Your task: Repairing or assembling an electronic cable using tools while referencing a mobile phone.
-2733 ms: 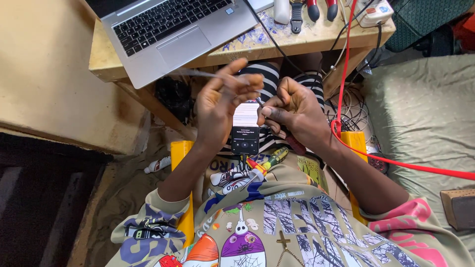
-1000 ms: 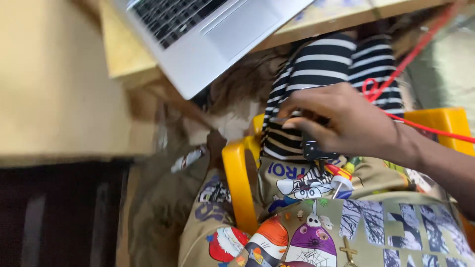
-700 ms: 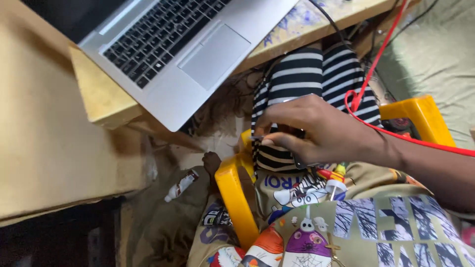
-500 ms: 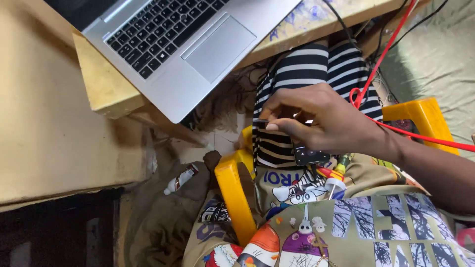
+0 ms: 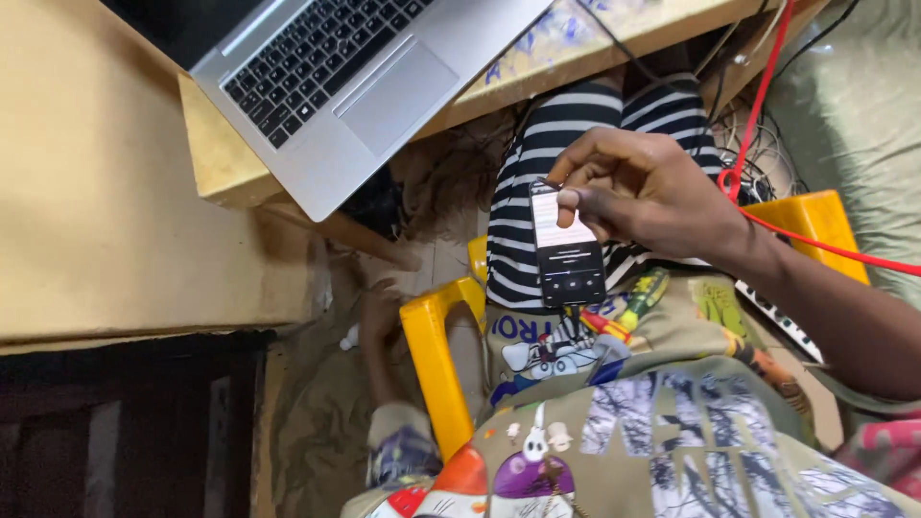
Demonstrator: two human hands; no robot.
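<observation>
So your right hand (image 5: 652, 187) holds the small black lit-screen phone (image 5: 568, 245) over your striped lap, thumb on its glass. Your left hand (image 5: 376, 312) hangs low beside the yellow plastic chair (image 5: 436, 360), touching nothing I can see; whether its fingers are spread or curled, I cannot tell.

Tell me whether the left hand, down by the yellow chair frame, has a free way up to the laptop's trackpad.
Probably yes. The left hand hangs low beside the yellow chair frame, holding nothing visible. The laptop overhangs the wooden table edge just above, and nothing lies on its trackpad.

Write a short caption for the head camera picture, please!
Right hand holds a lit phone over striped trousers; left hand reaches down beside the yellow chair, below a silver laptop.
</observation>
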